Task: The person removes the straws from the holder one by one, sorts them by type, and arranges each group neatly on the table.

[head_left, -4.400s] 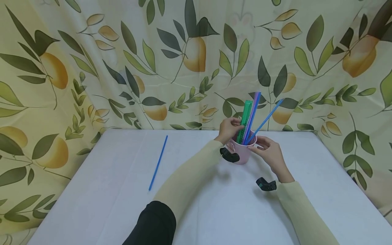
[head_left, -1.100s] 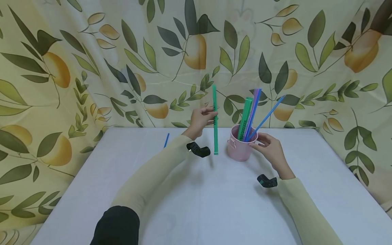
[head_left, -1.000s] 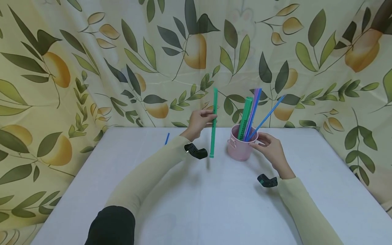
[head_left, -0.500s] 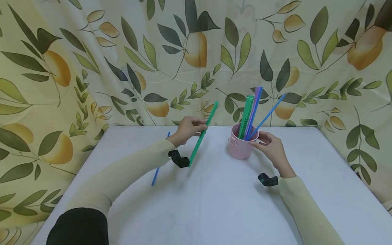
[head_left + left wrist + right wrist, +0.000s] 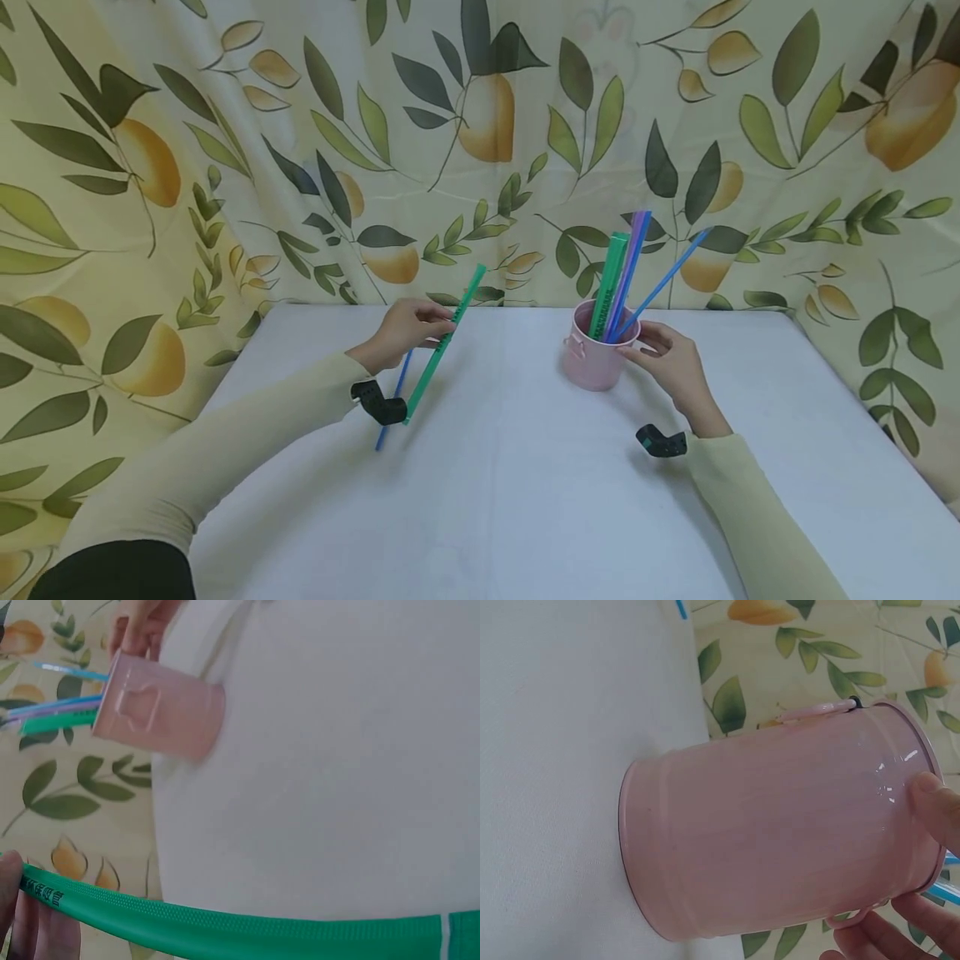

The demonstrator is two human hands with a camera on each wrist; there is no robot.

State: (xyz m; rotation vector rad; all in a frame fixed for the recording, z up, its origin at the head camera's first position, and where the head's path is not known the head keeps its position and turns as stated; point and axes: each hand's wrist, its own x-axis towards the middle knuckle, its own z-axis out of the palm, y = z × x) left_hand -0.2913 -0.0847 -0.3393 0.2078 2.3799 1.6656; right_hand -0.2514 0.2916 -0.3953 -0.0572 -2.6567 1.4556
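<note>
My left hand (image 5: 405, 332) pinches a green-wrapped straw (image 5: 436, 362) near its middle, tilted with its upper end to the right. In the left wrist view the wrapper (image 5: 225, 928) carries dark printed characters. Behind its lower end lies a blue straw (image 5: 382, 437) on the table, partly covered by the hand and wrist camera. My right hand (image 5: 672, 364) holds the pink bucket (image 5: 592, 360) at its right rim, thumb on the outer wall and other fingers by a side handle. The bucket stands upright with green-wrapped straws (image 5: 608, 285), purple and blue straws (image 5: 632, 258) and a leaning blue straw (image 5: 671, 280) inside.
A white-covered table (image 5: 525, 500) stretches under both arms. Along its back edge hangs a leaf-and-fruit-patterned curtain (image 5: 495, 192). Black wrist cameras sit on the left wrist (image 5: 378, 403) and right wrist (image 5: 662, 441).
My left hand has drawn a green-wrapped straw out of the bucket, carried it left and lowered it, tilting it, near the blue straw. My right hand stays at the bucket's rim.
</note>
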